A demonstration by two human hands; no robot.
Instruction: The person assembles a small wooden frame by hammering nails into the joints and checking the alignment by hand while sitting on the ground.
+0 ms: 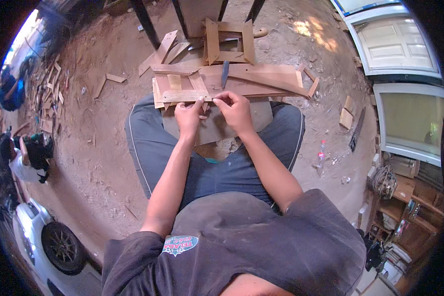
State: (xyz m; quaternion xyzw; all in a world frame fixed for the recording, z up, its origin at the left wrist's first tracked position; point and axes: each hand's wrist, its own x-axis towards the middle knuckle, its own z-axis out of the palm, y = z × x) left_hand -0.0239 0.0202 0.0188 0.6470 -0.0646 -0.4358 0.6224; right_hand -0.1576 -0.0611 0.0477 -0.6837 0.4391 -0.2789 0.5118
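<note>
Had both hands pinching the near edge of a thin wood strip (185, 95) on the little slatted frame (182, 84) across my knees: left hand (189, 117) and right hand (236, 109) nearly closed, fingertips gripping. Longer boards (261, 76) lay right behind it, a dark chisel (225, 74) on top, scraps (348, 113) in the dirt.

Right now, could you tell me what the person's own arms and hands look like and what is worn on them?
Both arms are bare from the short sleeves down. The left hand and right hand wear no gloves; I can make out no rings or watch. The sleeves belong to a dark grey T-shirt, dusty, with a small round blue, white and red emblem on the chest.
</note>
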